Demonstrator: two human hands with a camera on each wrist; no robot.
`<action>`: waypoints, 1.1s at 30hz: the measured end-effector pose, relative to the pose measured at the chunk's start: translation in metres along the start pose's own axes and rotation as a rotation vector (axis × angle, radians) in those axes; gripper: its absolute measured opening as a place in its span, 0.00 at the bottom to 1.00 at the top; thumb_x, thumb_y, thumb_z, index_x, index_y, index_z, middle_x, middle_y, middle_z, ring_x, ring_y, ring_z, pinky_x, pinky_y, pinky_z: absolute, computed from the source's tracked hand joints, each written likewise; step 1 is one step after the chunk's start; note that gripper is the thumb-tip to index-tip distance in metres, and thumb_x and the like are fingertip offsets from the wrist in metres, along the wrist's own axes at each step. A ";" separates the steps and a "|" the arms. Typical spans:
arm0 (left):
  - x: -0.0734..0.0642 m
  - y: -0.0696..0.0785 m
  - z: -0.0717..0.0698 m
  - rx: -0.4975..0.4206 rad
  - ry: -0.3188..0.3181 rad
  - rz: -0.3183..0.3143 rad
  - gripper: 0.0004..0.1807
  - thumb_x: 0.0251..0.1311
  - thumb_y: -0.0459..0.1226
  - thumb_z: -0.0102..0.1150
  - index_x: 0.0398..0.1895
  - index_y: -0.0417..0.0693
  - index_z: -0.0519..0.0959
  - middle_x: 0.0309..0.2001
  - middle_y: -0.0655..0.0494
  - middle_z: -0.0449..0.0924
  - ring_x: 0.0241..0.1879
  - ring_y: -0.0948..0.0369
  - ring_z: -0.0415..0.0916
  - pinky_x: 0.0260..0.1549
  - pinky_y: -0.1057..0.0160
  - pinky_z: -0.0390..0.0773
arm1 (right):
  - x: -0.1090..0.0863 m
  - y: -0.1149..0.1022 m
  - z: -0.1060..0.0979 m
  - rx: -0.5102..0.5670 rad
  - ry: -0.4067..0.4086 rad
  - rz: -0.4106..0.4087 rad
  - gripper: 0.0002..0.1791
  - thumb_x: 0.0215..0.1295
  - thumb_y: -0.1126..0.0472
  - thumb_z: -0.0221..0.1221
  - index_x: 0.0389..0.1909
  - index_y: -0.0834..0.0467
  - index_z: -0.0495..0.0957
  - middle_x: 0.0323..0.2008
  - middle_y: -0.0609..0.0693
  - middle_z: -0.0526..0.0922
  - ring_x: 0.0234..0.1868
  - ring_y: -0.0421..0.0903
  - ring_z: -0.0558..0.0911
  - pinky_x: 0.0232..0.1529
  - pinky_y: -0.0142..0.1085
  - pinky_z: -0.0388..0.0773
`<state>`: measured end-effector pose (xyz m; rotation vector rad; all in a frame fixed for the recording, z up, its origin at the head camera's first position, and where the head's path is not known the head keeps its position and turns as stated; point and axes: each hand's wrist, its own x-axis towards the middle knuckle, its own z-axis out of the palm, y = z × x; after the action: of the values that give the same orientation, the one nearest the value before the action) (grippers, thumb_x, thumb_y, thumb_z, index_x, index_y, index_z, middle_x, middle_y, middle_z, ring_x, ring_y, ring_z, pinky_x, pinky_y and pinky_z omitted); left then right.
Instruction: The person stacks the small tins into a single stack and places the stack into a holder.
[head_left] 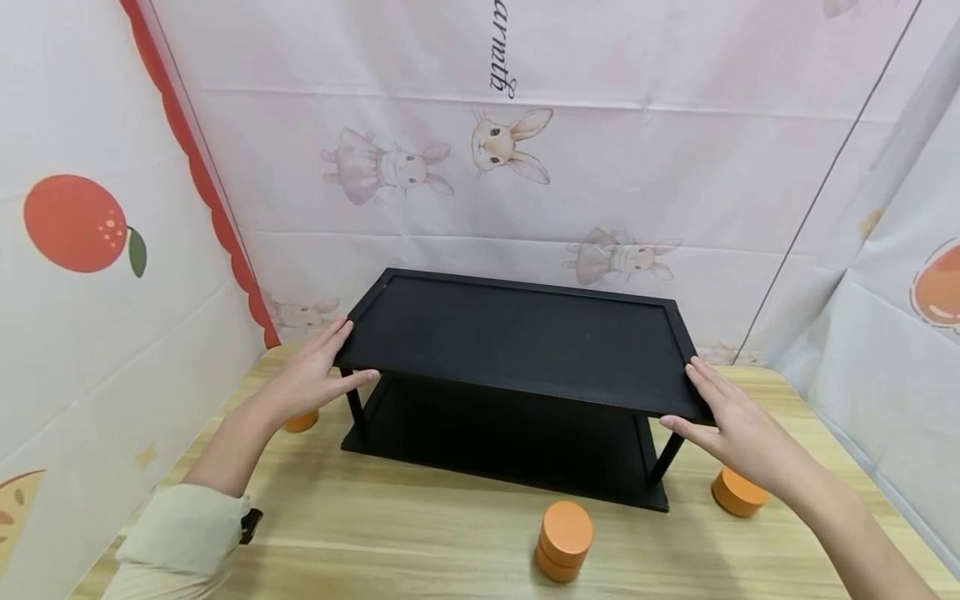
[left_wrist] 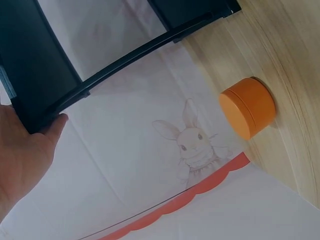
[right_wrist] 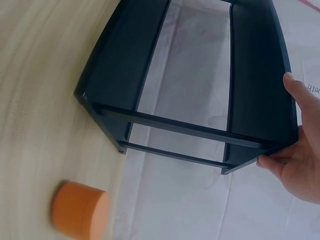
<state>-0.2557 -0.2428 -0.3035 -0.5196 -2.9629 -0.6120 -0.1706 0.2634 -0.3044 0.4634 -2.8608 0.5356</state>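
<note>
A black two-tier shelf (head_left: 517, 333) stands on the wooden table, its upper board held up by thin posts over a lower board. At the upper board's left end, my left hand (head_left: 307, 379) grips the corner, thumb along the front edge and fingers on the side. My right hand (head_left: 738, 421) holds the opposite corner in the same way. The right wrist view shows the right hand's thumb and fingers (right_wrist: 272, 165) around the board's end. In the left wrist view, the left hand's thumb (left_wrist: 57, 127) lies against the board's corner.
An orange round tin (head_left: 566, 537) stands on the table (head_left: 420, 533) in front of the shelf. Another orange tin (head_left: 738, 492) is below my right hand, and a third tin (head_left: 302, 422) is partly hidden by my left hand. Printed cloth (head_left: 480, 192) hangs behind and at both sides.
</note>
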 end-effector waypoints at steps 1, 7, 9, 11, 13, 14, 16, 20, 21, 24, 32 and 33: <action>0.000 0.000 0.000 0.000 -0.001 0.000 0.53 0.54 0.63 0.50 0.71 0.37 0.43 0.71 0.41 0.38 0.66 0.40 0.39 0.58 0.37 0.47 | 0.000 0.000 0.000 -0.001 0.002 -0.001 0.48 0.60 0.41 0.56 0.65 0.74 0.51 0.66 0.69 0.49 0.65 0.66 0.49 0.60 0.59 0.48; 0.000 -0.001 0.002 0.002 0.002 -0.002 0.54 0.54 0.63 0.51 0.70 0.37 0.44 0.70 0.41 0.39 0.66 0.40 0.39 0.58 0.37 0.47 | 0.001 0.001 0.002 0.003 0.007 -0.002 0.47 0.60 0.41 0.56 0.65 0.74 0.52 0.66 0.68 0.49 0.65 0.65 0.50 0.59 0.59 0.49; 0.000 -0.001 0.002 0.000 0.005 -0.003 0.54 0.54 0.63 0.51 0.70 0.37 0.44 0.70 0.41 0.38 0.66 0.40 0.40 0.58 0.38 0.48 | 0.001 0.002 0.003 0.007 0.010 -0.004 0.47 0.60 0.41 0.56 0.65 0.73 0.52 0.67 0.68 0.50 0.65 0.66 0.50 0.59 0.60 0.50; 0.000 0.000 0.002 -0.003 0.004 -0.007 0.53 0.55 0.63 0.51 0.71 0.37 0.43 0.70 0.41 0.38 0.66 0.40 0.40 0.58 0.37 0.48 | 0.003 0.003 0.003 0.009 0.013 -0.007 0.47 0.60 0.41 0.56 0.65 0.74 0.52 0.66 0.68 0.50 0.65 0.66 0.50 0.59 0.60 0.50; 0.000 0.000 0.002 -0.006 0.001 -0.011 0.53 0.55 0.62 0.52 0.71 0.37 0.43 0.71 0.41 0.38 0.67 0.41 0.39 0.58 0.37 0.48 | 0.004 0.004 0.003 0.010 0.012 -0.009 0.47 0.60 0.41 0.56 0.65 0.74 0.52 0.67 0.68 0.49 0.65 0.66 0.50 0.59 0.60 0.50; 0.001 0.000 0.002 -0.007 0.000 -0.011 0.52 0.56 0.61 0.52 0.71 0.37 0.43 0.71 0.41 0.38 0.67 0.41 0.39 0.58 0.37 0.47 | 0.005 0.004 0.003 0.009 0.010 -0.008 0.47 0.61 0.41 0.56 0.65 0.73 0.51 0.67 0.68 0.49 0.65 0.66 0.50 0.59 0.60 0.50; 0.001 0.000 0.002 -0.008 -0.002 -0.012 0.52 0.56 0.60 0.52 0.71 0.37 0.43 0.71 0.41 0.38 0.67 0.41 0.39 0.58 0.37 0.47 | 0.006 0.005 0.002 0.007 0.004 -0.005 0.48 0.61 0.41 0.56 0.66 0.73 0.51 0.67 0.68 0.49 0.65 0.66 0.50 0.58 0.60 0.50; 0.001 0.001 0.002 -0.004 -0.003 -0.012 0.52 0.56 0.60 0.53 0.71 0.37 0.42 0.71 0.41 0.38 0.67 0.41 0.39 0.58 0.38 0.47 | 0.007 0.006 0.000 0.010 -0.013 0.001 0.48 0.61 0.41 0.55 0.66 0.73 0.50 0.67 0.68 0.48 0.65 0.66 0.49 0.58 0.60 0.50; 0.001 0.001 0.002 -0.002 -0.003 -0.012 0.52 0.56 0.60 0.53 0.71 0.37 0.42 0.71 0.41 0.38 0.67 0.41 0.39 0.58 0.38 0.47 | 0.008 0.006 0.000 0.011 -0.015 0.002 0.48 0.61 0.41 0.55 0.66 0.73 0.50 0.67 0.68 0.48 0.65 0.66 0.49 0.58 0.60 0.50; 0.001 0.002 0.002 0.006 0.001 -0.012 0.52 0.56 0.60 0.52 0.70 0.36 0.42 0.70 0.40 0.38 0.67 0.41 0.39 0.58 0.38 0.47 | 0.009 0.007 -0.001 0.015 -0.017 -0.002 0.48 0.61 0.41 0.55 0.66 0.73 0.50 0.67 0.68 0.48 0.65 0.66 0.49 0.58 0.60 0.50; 0.001 0.003 0.003 0.026 0.011 -0.007 0.52 0.57 0.60 0.52 0.70 0.34 0.42 0.70 0.38 0.38 0.66 0.40 0.40 0.59 0.39 0.48 | 0.011 0.010 -0.001 0.013 -0.003 -0.026 0.47 0.60 0.42 0.57 0.65 0.74 0.52 0.66 0.69 0.50 0.65 0.66 0.51 0.58 0.60 0.51; 0.000 0.003 0.003 0.025 0.012 -0.006 0.53 0.56 0.60 0.52 0.70 0.34 0.42 0.70 0.38 0.38 0.66 0.40 0.40 0.59 0.39 0.48 | 0.011 0.010 -0.001 0.015 -0.001 -0.031 0.47 0.60 0.42 0.57 0.65 0.74 0.52 0.66 0.69 0.50 0.65 0.66 0.51 0.58 0.60 0.51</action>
<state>-0.2549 -0.2385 -0.3047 -0.5038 -2.9575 -0.5759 -0.1841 0.2702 -0.3039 0.5101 -2.8474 0.5512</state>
